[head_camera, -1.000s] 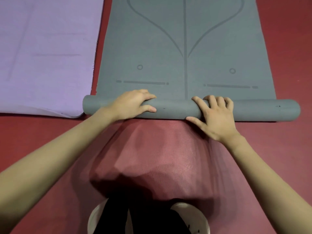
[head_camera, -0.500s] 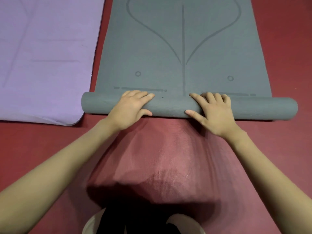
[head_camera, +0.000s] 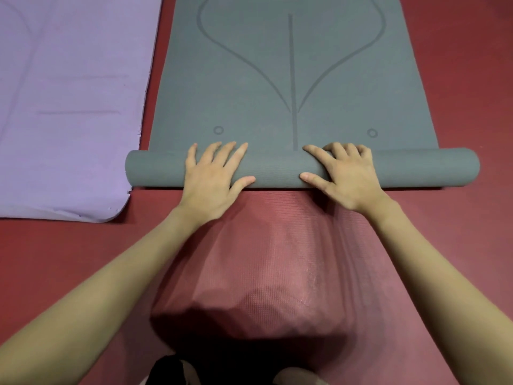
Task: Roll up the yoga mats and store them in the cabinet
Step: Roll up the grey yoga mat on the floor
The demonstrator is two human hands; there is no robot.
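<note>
Grey mat (head_camera: 291,79) rolled further — left fingers (head_camera: 222,154) straightened.

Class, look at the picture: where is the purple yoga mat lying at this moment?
In the head view the purple yoga mat lies flat on the red floor at upper left, beside the grey mat, past the left hand.

Bare red floor (head_camera: 472,79) right of the grey mat (head_camera: 291,79); purple mat (head_camera: 69,107) close alongside left, seemingly a narrow gap.
</note>
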